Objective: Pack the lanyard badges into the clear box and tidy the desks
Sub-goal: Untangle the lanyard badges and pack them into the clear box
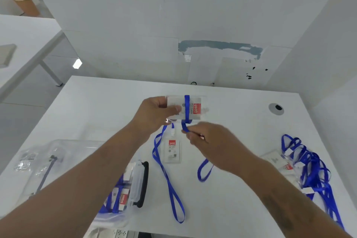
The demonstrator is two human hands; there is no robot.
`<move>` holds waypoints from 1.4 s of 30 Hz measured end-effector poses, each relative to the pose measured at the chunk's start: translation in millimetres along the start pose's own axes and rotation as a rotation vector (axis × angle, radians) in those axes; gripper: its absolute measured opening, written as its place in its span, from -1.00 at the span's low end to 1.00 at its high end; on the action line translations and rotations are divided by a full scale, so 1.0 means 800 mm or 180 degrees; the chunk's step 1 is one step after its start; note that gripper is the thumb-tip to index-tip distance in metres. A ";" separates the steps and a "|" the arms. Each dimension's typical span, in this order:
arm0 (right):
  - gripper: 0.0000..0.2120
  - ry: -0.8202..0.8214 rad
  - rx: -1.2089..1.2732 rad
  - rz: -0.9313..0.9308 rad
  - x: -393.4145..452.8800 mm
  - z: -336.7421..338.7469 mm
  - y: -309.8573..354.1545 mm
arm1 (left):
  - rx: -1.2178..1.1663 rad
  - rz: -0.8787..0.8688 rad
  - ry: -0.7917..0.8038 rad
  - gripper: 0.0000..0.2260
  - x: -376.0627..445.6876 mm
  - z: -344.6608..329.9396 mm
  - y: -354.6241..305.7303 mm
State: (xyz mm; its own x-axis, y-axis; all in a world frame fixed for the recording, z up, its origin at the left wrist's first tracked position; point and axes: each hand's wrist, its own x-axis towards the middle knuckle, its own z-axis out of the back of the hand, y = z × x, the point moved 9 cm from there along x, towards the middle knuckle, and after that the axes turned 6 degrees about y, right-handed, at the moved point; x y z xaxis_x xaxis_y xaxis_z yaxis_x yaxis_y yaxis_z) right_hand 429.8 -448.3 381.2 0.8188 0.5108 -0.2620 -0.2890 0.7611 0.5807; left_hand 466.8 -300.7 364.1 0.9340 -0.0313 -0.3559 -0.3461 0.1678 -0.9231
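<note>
held badge (193, 107): red label "UHOO" | badge lying on bench (172, 149): red label "UHOO", smaller print below unreadable | badge in clear box (123, 199): red label "UHOO"

grey grommet (276, 109), brown bin (27, 5)

Taking the clear box (123, 195) at the desk's (108, 102) near left as landmark: a second badge (172, 150) and its blue strap loop (168, 181) lie just right of it — a narrow bare strip between. Far right of the box, a tangle of lanyards (311, 168) fills the desk edge. Behind the box the white top lies bare up to the wall, save a cable grommet (276, 109) far right.
</note>
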 end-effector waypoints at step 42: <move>-0.82 0.0972 0.0567 -0.0048 0.134 -0.234 0.151 | 0.0728 0.1537 0.0194 -0.92 -0.131 0.235 0.236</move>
State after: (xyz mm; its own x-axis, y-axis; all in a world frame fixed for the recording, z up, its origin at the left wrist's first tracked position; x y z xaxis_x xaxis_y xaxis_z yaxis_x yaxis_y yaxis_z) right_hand 389.7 -227.1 279.2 0.6285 0.6164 -0.4743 -0.1650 0.7016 0.6932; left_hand 320.4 -80.5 254.6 0.6640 0.0465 -0.7463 -0.7006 0.3873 -0.5993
